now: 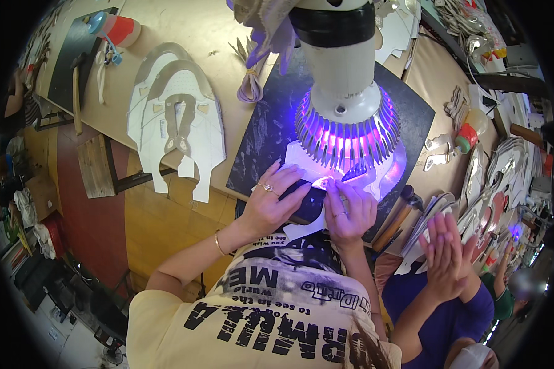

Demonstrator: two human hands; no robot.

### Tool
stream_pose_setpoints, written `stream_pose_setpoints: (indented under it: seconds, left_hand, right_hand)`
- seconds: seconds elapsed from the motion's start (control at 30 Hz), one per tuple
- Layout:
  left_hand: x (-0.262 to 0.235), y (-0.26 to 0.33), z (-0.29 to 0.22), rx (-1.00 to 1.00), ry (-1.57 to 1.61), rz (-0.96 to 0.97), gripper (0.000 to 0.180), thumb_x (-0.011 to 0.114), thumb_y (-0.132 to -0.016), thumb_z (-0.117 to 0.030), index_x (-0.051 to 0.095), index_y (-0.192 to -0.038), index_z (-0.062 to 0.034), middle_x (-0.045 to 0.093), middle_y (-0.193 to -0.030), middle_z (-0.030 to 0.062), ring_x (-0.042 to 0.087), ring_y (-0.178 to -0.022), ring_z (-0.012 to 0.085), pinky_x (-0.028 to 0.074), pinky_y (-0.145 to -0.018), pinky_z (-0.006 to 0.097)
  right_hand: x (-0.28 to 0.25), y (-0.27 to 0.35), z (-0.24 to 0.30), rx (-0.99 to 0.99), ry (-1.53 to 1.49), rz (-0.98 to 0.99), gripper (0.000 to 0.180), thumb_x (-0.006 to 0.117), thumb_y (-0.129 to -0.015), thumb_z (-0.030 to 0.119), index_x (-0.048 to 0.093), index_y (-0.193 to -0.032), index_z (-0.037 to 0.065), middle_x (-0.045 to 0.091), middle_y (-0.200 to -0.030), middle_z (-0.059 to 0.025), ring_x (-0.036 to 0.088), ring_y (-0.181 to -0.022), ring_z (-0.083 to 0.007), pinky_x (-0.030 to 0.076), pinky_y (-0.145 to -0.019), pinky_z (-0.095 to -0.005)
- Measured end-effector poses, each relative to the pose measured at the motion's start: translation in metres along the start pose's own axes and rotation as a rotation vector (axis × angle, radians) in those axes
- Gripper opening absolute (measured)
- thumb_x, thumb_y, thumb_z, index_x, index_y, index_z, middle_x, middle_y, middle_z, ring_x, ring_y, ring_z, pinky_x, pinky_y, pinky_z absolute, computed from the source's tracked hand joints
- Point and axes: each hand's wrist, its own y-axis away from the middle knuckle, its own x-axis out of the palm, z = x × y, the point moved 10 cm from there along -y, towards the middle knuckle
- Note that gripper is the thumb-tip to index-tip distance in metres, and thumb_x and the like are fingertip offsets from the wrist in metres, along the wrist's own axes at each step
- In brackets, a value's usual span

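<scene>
A white shoe upper piece point(305, 161) lies on a black board point(268, 126), lit violet from above. My left hand point(276, 195) rests on its left part, fingers stretched and slightly bent, with a ring on one finger. To its right, my right hand point(353, 212) pinches the near edge between thumb and forefinger, close to a small brightly lit patch. Just beyond my fingertips hangs a lamp point(348, 132) with a finned metal rim and a pale body. The lamp and my hands hide part of the piece.
Stacked white and grey shoe uppers point(178, 117) lie at left, near a hammer point(76, 92) and a red-labelled bottle point(120, 31). Another hammer point(395, 221) lies at right. A co-worker's hands point(444, 255) are close by my right, near more stacked uppers point(497, 203).
</scene>
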Motion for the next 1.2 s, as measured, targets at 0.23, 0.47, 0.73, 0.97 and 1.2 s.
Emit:
stream_pose_setpoints:
  seconds: [0.23, 0.47, 0.73, 0.97, 1.2]
  left_hand:
    - [-0.006, -0.026, 0.001, -0.106, -0.051, -0.002, 0.036, 0.072, -0.079, -0.009, 0.067, -0.114, -0.0065, 0.063, -0.117, 0.0121, 0.060, -0.113, 0.0329, 0.046, -0.098, 0.049]
    - [0.038, -0.084, 0.000, 0.231, -0.096, 0.221, 0.043, 0.065, -0.081, -0.008, 0.062, -0.123, -0.0104, 0.064, -0.111, 0.0133, 0.060, -0.110, 0.0302, 0.047, -0.099, 0.048]
    - [0.077, -0.099, 0.038, 0.228, 0.105, 0.681, 0.054, 0.052, -0.096, -0.010, 0.045, -0.148, -0.0239, 0.038, -0.155, 0.0138, 0.037, -0.142, 0.0309, 0.035, -0.115, 0.042]
    - [0.067, -0.102, 0.032, 0.335, 0.106, 0.599, 0.048, 0.054, -0.100, -0.024, 0.046, -0.147, -0.0236, 0.040, -0.153, 0.0093, 0.042, -0.139, 0.0280, 0.037, -0.115, 0.041]
    - [0.039, -0.086, 0.017, -0.017, 0.110, 0.410, 0.033, 0.058, -0.099, -0.026, 0.061, -0.130, -0.0134, 0.064, -0.125, 0.0104, 0.065, -0.111, 0.0284, 0.052, -0.091, 0.039]
  right_hand:
    - [0.000, -0.006, -0.039, 0.302, -0.374, -0.111, 0.023, 0.078, -0.077, 0.003, 0.073, -0.099, 0.005, 0.070, -0.094, -0.0075, 0.064, -0.077, -0.0193, 0.050, -0.072, -0.0321]
    - [0.003, 0.005, -0.097, 0.843, -0.816, -0.290, 0.010, 0.068, -0.094, 0.005, 0.064, -0.100, -0.002, 0.069, -0.091, -0.0058, 0.060, -0.075, -0.0063, 0.049, -0.069, -0.0224]
    - [-0.011, 0.010, -0.087, 0.666, -0.683, -0.376, 0.012, 0.065, -0.092, -0.002, 0.063, -0.104, -0.002, 0.072, -0.103, -0.0143, 0.069, -0.093, -0.0163, 0.054, -0.080, -0.0280]
    - [-0.003, 0.004, -0.052, 0.287, -0.460, -0.089, 0.028, 0.071, -0.077, -0.009, 0.070, -0.103, 0.001, 0.071, -0.106, -0.0175, 0.070, -0.094, -0.0301, 0.057, -0.081, -0.0353]
    - [-0.008, 0.000, -0.044, 0.186, -0.328, -0.093, 0.033, 0.074, -0.071, -0.004, 0.073, -0.103, 0.004, 0.071, -0.106, -0.0129, 0.068, -0.091, -0.0284, 0.055, -0.079, -0.0357]
